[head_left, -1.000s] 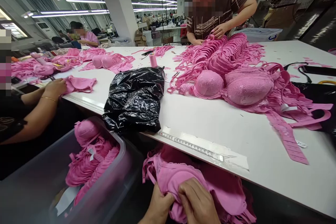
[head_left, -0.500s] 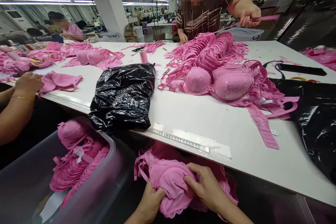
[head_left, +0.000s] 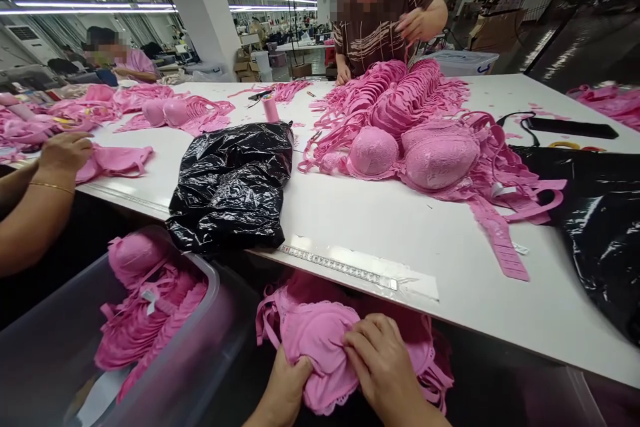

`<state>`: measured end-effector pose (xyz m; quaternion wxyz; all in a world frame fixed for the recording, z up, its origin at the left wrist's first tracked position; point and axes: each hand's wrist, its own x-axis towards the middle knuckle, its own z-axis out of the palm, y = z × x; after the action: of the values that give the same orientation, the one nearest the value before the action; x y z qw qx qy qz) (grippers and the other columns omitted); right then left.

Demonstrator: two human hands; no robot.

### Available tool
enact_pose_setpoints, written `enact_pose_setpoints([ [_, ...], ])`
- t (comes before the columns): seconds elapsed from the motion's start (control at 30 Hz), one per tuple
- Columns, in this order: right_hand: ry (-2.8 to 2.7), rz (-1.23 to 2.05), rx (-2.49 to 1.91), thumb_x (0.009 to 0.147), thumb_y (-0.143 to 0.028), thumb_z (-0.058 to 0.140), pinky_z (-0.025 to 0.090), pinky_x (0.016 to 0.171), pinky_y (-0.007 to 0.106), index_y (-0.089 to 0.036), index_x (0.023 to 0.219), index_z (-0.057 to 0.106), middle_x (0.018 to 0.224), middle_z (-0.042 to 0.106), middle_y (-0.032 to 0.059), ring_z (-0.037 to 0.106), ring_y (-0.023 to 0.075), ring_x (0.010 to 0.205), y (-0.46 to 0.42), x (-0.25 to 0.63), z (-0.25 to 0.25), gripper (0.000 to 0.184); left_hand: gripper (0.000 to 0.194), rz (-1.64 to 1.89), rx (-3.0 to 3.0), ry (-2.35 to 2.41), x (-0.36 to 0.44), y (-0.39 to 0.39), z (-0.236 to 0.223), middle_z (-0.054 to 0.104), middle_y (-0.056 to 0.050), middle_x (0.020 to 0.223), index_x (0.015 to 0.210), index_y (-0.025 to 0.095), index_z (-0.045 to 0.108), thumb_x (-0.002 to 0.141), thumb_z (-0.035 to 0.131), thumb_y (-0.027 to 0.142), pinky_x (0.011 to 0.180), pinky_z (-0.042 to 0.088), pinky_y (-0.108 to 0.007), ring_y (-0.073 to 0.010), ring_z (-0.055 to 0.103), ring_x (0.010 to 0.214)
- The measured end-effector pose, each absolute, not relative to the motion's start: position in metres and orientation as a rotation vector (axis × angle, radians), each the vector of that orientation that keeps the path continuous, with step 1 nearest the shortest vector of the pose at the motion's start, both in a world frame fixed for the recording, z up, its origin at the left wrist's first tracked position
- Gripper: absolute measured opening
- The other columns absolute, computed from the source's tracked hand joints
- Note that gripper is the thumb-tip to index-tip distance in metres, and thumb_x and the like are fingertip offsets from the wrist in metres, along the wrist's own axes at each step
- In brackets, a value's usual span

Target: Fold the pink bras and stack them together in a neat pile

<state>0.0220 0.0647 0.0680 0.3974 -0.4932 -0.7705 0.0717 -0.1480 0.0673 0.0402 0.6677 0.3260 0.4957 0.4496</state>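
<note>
At six o'clock, the left hand [head_left: 284, 383] pinches a pink bra [head_left: 323, 340] – at five, the right hand [head_left: 384, 361], knuckles up, pinches it.

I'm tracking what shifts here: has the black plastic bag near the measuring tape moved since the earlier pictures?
No: against the measuring tape, the black plastic bag shows no clear shift; its lower right corner remains beside the tape's left end.
</note>
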Motion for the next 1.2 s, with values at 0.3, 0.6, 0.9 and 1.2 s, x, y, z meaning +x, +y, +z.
enact_pose_setpoints([
  [0.3,-1.896,0.04,-1.197,0.082,-0.007,0.043,0.037,0.075,0.04,-0.017,0.083,0.06,0.072,0.061,0.005,0.047,0.0212,0.077,0.053,0.005,0.052,0.02,0.044,1.054,0.709,1.115,-0.144,0.065,0.034,0.068,-0.01,0.1,0.106,0.014,0.063,0.064,0.068,0.026,0.094,0.044,-0.04,-0.0284,0.059,0.1],
  [0.6,-1.974,0.381,-1.132,0.083,-0.014,0.051,0.043,0.084,0.041,-0.023,0.076,0.065,0.103,0.064,0.0063,0.052,0.0242,0.097,0.071,0.029,0.08,0.018,0.044,1.064,0.783,1.107,-0.144,0.068,0.043,0.066,-0.01,0.108,0.107,0.015,0.063,0.065,0.066,0.023,0.096,0.042,-0.041,-0.0283,0.058,0.104],
  [0.9,-1.644,1.426,-1.434,0.071,-0.026,0.063,0.049,0.071,0.029,-0.016,0.09,0.065,0.089,0.068,0.0054,0.062,0.0227,0.081,0.098,0.035,0.082,0.021,0.042,1.004,0.849,1.076,-0.14,0.067,0.049,0.067,-0.008,0.104,0.105,0.015,0.063,0.063,0.062,0.015,0.092,0.044,-0.039,-0.0258,0.059,0.098],
  [1.2,-1.579,1.502,-1.327,0.075,-0.034,0.059,0.048,0.078,0.033,-0.015,0.092,0.065,0.09,0.069,0.0066,0.062,0.0254,0.085,0.1,0.029,0.081,0.026,0.032,1.181,0.869,1.402,-0.133,0.074,0.041,0.059,0.002,0.078,0.085,0.018,0.055,0.056,0.06,0.006,0.065,0.046,-0.022,-0.0123,0.055,0.068],
])
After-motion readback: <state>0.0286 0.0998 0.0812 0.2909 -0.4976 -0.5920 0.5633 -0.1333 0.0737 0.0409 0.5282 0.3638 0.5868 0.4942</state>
